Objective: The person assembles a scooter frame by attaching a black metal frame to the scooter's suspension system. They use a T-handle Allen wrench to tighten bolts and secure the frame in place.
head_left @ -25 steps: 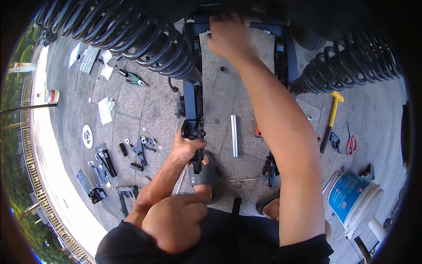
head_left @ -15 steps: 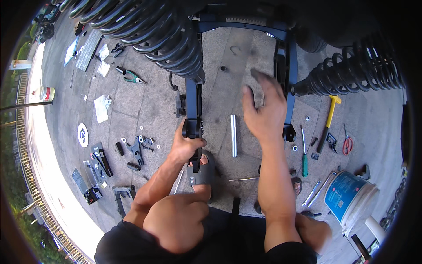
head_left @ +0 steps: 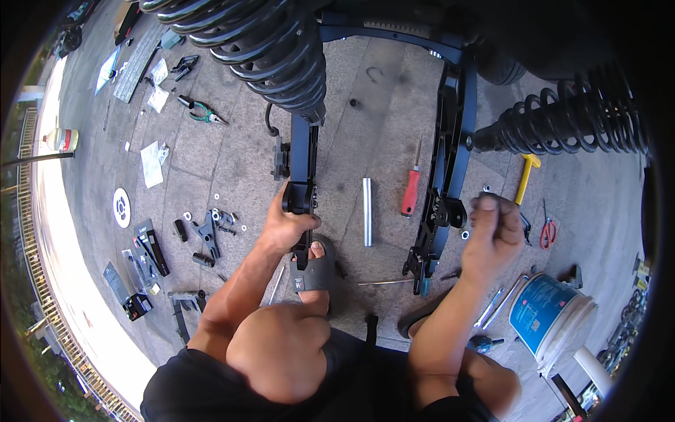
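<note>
Nearest the camera, the person's bent knees and dark shorts fill the lower edge, one sandalled foot (head_left: 314, 271) planted just under the work. The left hand (head_left: 287, 226) is closed firmly around the lower end of the left black arm (head_left: 303, 169), a flat-sided, matte painted steel bar that runs up to a large coil spring (head_left: 271, 49). The right hand (head_left: 494, 235) is curled into a loose fist just beside the right black arm (head_left: 448, 169); whether it pinches a small fastener I cannot tell, and it does not seem to touch the bar. Judged from how things lie, the assembly looks part-way done: both arms already hang from the frame and springs above, yet their lower ends are free, and loose hardware is scattered on the paving. Between the arms lie a smooth bright metal tube (head_left: 366, 211) and a red-handled screwdriver (head_left: 410, 191). Left of the hands sit small black brackets and washers (head_left: 209, 226); to the right stand a blue and white plastic bucket (head_left: 552, 316), red scissors (head_left: 548, 231) and a yellow-handled hammer (head_left: 525, 176). Farther off are green-handled pliers (head_left: 202, 111) on the grey stone slabs, and the second ribbed black coil spring (head_left: 569, 123).
</note>
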`<move>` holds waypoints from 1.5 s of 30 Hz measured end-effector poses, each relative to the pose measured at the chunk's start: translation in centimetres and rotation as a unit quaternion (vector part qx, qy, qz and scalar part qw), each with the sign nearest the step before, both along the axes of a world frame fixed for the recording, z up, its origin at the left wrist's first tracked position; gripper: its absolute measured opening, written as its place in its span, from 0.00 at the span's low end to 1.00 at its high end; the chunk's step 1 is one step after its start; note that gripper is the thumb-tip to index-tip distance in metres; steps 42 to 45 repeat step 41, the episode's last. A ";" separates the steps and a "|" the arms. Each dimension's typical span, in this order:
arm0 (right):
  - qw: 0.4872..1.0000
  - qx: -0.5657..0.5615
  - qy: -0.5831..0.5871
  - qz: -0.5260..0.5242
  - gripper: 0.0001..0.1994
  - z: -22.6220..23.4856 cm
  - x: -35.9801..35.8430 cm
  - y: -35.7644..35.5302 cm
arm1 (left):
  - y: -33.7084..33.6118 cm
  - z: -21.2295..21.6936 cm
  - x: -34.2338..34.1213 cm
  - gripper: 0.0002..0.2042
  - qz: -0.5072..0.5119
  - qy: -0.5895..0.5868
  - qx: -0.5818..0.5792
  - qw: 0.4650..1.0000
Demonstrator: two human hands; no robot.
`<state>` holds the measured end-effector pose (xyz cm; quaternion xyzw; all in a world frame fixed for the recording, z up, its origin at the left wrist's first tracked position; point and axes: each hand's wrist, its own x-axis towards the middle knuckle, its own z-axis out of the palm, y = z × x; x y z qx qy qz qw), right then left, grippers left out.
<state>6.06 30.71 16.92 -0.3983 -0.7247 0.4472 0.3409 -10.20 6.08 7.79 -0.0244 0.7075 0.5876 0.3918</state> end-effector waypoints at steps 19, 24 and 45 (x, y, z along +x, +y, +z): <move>0.874 -0.423 0.039 0.236 0.36 -7.7 -1.2 11.3 | 0.3 0.4 0.5 0.31 0.028 -0.028 -0.003 0.999; 0.918 0.025 -0.346 0.191 0.14 -3.6 -1.2 10.2 | 0.5 0.3 0.4 0.29 0.027 -0.023 0.008 0.999; 0.765 0.281 -0.526 0.244 0.30 3.1 -23.3 6.9 | 0.1 -0.5 0.1 0.32 0.000 -0.008 0.029 1.000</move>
